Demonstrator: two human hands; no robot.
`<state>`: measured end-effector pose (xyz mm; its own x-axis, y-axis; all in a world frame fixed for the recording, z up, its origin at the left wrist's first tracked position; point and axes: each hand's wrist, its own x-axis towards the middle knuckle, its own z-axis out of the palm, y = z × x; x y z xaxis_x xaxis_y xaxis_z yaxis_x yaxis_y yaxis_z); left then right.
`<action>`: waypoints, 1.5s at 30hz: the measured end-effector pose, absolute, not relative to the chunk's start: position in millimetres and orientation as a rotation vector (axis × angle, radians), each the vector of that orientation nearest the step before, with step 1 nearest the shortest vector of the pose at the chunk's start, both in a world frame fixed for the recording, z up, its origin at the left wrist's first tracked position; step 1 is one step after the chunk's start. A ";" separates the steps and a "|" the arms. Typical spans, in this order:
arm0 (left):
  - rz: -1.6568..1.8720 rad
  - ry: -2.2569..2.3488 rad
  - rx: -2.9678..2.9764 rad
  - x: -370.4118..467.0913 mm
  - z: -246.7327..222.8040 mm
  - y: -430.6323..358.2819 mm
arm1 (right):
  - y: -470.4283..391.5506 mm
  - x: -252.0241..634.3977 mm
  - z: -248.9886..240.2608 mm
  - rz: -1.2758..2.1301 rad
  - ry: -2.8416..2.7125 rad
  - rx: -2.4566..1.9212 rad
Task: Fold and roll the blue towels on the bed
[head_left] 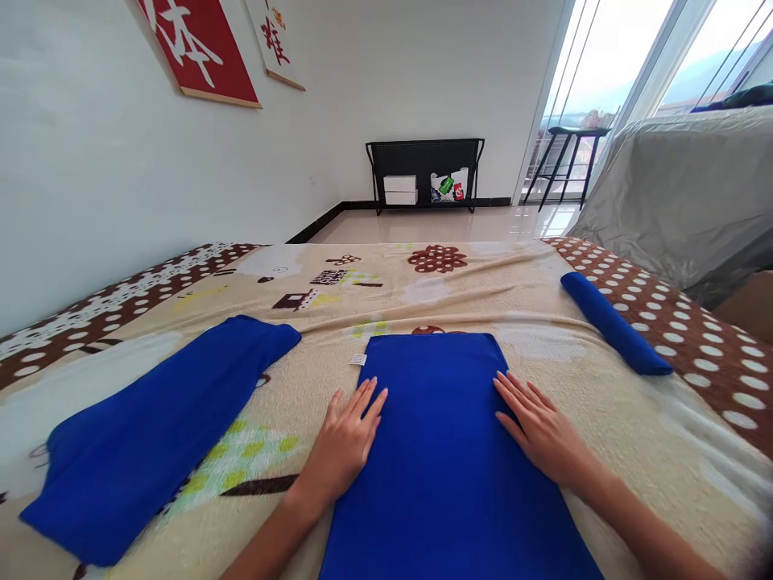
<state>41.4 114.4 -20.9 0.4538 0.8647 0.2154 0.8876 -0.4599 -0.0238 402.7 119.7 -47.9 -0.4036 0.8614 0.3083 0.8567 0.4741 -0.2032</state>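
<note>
A blue towel point(444, 451) lies spread flat in front of me, its near end running out of the bottom of the view. My left hand point(347, 435) rests on its left edge, fingers stretched out. On the opposite edge lies my right hand point(537, 423), flat with its fingers extended. A small white label point(358, 359) sticks out at the far left corner. To the left is a second blue cloth point(157, 427), loosely laid and uneven. A rolled blue cloth point(616, 324) lies at the right, apart from both hands.
Everything lies on a cream patterned blanket point(386, 290) with a brown polka-dot border point(682, 346). Beyond it stands a black rack point(426, 157) with white boxes point(400, 189). A stool point(568, 153) stands by the window, and a grey-covered bulky object point(694, 177) is at right.
</note>
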 end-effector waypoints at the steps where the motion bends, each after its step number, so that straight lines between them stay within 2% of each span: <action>1: -0.263 -1.496 -2.564 49.2 -18.2 98.6 | 102.2 397.1 -44.8 -0.021 -2.365 -1.427; 5: -0.282 -1.251 -2.685 102.9 -14.4 43.9 | 41.4 349.0 -36.2 -0.135 -2.446 -1.282; 9: -0.311 -1.312 -2.651 124.2 -28.6 20.3 | 15.1 326.0 -46.6 -0.162 -2.420 -1.298; 17: -0.279 -1.502 -2.353 27.8 -49.1 -16.7 | -24.1 409.4 -74.1 -0.434 -2.313 -1.483; 21: -0.312 -1.564 -2.337 16.9 -44.8 -34.2 | -31.9 413.2 -67.8 -0.466 -2.234 -1.470; 27: -0.540 -1.564 -2.464 99.5 -30.3 -11.0 | -8.7 330.2 -46.0 -0.215 -2.190 -1.417; 32: -0.468 -1.591 -2.491 145.8 -42.3 8.4 | 6.9 288.5 -52.9 -0.032 -2.265 -1.405; 39: -0.280 -1.607 -2.405 76.7 -46.8 -11.6 | -12.9 355.8 -71.3 -0.112 -2.242 -1.556; 45: -0.241 -1.355 -2.526 9.9 -43.3 -28.2 | -34.1 431.7 -81.1 -0.194 -2.501 -1.303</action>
